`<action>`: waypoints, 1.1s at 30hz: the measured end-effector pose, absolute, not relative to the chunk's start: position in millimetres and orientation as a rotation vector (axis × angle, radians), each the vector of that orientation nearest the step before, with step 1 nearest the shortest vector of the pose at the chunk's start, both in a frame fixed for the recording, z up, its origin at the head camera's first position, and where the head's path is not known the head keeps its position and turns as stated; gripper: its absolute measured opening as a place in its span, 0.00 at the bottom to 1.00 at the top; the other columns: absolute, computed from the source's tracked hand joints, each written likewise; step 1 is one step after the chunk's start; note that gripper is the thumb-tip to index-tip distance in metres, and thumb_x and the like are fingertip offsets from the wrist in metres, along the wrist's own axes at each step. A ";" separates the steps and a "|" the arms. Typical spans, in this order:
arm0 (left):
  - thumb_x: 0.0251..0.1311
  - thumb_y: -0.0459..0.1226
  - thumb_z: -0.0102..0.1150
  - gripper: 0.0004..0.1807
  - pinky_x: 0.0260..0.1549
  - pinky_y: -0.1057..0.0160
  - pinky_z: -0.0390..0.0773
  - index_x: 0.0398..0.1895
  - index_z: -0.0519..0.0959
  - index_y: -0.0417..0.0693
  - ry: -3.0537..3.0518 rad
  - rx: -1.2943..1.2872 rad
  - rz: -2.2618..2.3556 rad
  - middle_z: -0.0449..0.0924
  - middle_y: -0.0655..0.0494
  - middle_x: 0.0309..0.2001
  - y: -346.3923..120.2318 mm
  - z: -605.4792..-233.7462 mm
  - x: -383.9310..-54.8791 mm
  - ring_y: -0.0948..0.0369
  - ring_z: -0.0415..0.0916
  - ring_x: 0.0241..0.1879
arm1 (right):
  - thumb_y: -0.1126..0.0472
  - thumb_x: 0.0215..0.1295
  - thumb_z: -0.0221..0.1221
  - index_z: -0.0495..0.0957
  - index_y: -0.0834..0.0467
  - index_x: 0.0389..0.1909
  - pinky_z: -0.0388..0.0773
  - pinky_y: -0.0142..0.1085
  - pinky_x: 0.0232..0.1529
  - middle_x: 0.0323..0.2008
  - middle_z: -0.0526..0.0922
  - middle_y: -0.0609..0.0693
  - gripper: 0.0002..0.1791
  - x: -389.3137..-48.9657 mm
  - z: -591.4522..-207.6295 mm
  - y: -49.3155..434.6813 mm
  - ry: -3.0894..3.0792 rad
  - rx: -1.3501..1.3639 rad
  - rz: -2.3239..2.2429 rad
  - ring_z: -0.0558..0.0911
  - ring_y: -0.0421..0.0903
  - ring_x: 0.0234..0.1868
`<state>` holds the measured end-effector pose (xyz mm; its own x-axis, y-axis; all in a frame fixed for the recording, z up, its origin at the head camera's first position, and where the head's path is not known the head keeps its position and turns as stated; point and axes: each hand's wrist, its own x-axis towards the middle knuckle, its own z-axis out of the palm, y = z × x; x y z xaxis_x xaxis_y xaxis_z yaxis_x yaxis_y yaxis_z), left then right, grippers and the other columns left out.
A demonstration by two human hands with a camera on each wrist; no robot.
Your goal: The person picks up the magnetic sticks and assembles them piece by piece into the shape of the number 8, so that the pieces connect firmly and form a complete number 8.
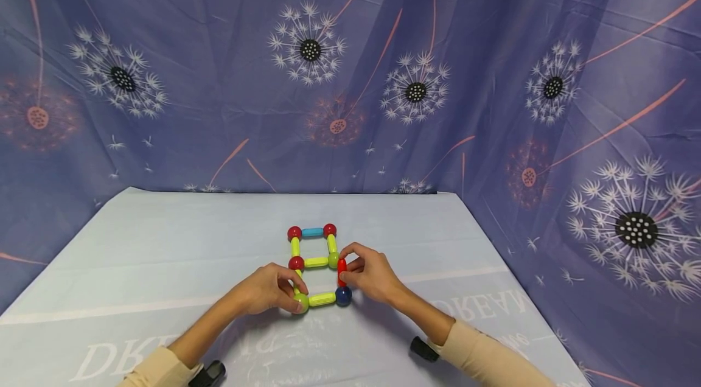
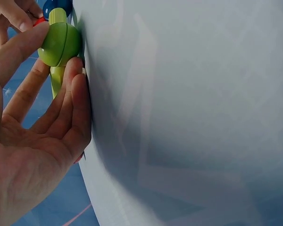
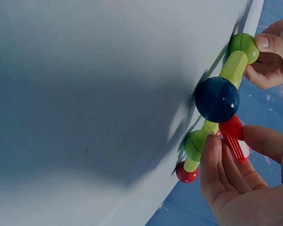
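Observation:
A ladder-like frame of balls and short rods lies on the table. My left hand point(image 1: 268, 289) holds the light green ball point(image 2: 60, 44) at its near left corner between thumb and fingers. A yellow-green rod point(image 1: 322, 299) joins that ball to the dark blue ball point(image 3: 217, 100) at the near right. My right hand point(image 1: 375, 274) pinches a red rod point(image 3: 233, 136) whose near end meets the blue ball. The rod's far end lies by another green ball point(image 3: 195, 145); whether they touch is unclear. In the left wrist view, fingers partly cover the green ball.
The frame's far part has red balls point(image 1: 294, 233), a blue rod point(image 1: 313, 232) across the back and yellow-green rods point(image 1: 316, 262). A pale cloth with printed lettering covers the table point(image 1: 191, 241). A purple dandelion-patterned curtain point(image 1: 219, 70) hangs behind and to the right.

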<state>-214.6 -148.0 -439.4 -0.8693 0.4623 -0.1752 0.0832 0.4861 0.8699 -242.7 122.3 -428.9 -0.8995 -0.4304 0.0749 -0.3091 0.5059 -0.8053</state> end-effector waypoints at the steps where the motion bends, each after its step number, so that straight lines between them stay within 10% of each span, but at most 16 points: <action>1: 0.48 0.38 0.79 0.14 0.30 0.64 0.73 0.40 0.87 0.49 2.348 0.456 1.345 0.83 0.55 0.27 -148.1 -439.4 -214.4 0.60 0.76 0.29 | 0.65 0.62 0.67 0.80 0.56 0.51 0.80 0.36 0.36 0.36 0.89 0.49 0.16 -243.5 -429.7 121.8 2.612 -0.640 -1.345 0.86 0.42 0.37; 33: 0.48 0.39 0.79 0.14 0.30 0.63 0.73 0.40 0.87 0.49 2.352 0.446 1.332 0.83 0.55 0.27 -148.1 -438.3 -214.0 0.60 0.76 0.30 | 0.62 0.61 0.69 0.76 0.57 0.62 0.79 0.36 0.30 0.31 0.88 0.51 0.27 -254.3 -440.6 115.9 2.559 -0.515 -1.307 0.85 0.43 0.27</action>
<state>-214.0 -148.1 -438.3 -0.8695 0.4585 -0.1838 0.0784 0.4954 0.8651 -254.3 115.9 -440.6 -0.9140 -0.4040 -0.0370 -0.2070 0.5427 -0.8140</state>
